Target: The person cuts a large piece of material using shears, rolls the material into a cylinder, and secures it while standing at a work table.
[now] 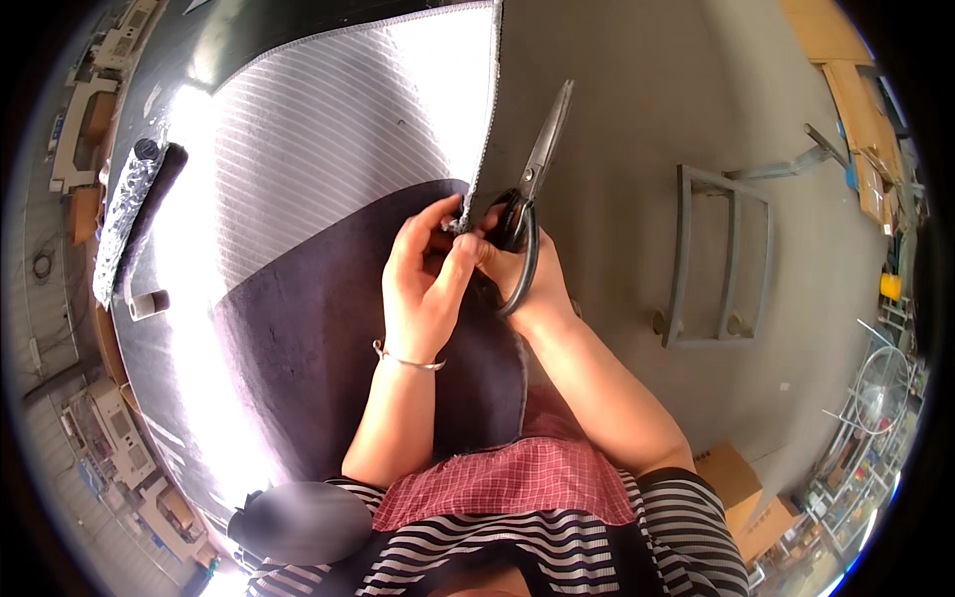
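Observation:
A large piece of fabric lies over the dark table, with a pale striped face point(328, 159) and a dark purple face point(298, 358) folded over nearer to me. My left hand point(416, 289) pinches the fabric's bound edge at its right side, between thumb and fingers. Right beside it, my right hand point(542, 284) has the black-handled scissors point(538, 164) hooked around it, blades pointing away and up. The right fingertips meet the left thumb at the same edge. What lies between the fingertips is too small to make out.
On the dark table point(149, 393) at left lie a plastic-wrapped roll point(124, 234) and a short grey tube point(150, 304). A metal frame on wheels point(680, 264) stands on the floor at right. Cardboard boxes point(728, 478) and a fan point(881, 390) are farther right.

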A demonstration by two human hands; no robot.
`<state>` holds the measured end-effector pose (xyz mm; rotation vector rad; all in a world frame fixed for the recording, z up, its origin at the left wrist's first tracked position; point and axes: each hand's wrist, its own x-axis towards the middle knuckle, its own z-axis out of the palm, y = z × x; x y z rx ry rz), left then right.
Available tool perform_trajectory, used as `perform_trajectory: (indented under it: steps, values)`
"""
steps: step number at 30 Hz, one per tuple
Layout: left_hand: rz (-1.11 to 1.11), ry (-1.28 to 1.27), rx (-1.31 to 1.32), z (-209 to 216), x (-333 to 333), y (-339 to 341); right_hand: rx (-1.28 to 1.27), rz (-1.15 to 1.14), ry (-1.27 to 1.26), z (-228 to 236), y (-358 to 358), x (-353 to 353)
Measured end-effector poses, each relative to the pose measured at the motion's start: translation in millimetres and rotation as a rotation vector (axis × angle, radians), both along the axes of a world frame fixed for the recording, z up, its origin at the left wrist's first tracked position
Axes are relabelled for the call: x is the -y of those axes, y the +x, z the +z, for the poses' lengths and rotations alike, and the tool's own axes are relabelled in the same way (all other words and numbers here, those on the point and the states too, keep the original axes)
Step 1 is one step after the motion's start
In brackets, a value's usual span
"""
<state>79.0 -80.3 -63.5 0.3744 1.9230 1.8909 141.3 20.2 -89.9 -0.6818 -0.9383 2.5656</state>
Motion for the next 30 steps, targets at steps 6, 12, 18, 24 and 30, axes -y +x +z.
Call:
perform_trajectory:
  steps: [6, 12, 18, 24, 30]
  values:
    - [0.006, -0.274, -0.316, 6.6, -12.9, -23.0, 0.179, 0.018, 0.382, 1.1, -3.1, -0.1]
    - [-0.030, -0.160, -0.294, -0.8, -14.9, -21.9, 0.426, 0.100, 0.624, -0.2, 4.1, -9.3]
    - [-0.004, -0.051, -0.214, -16.0, -10.8, -23.1, 0.420, 0.121, 0.683, -5.3, 24.7, -11.8]
    - [-0.003, -0.040, -0.265, -17.4, -12.3, -22.9, 0.407, 0.163, 0.796, 5.1, 31.2, -10.9]
    - [0.017, -0.184, -0.433, -15.8, -19.7, -16.7, 0.452, 0.195, 0.807, 10.4, 37.2, -3.0]
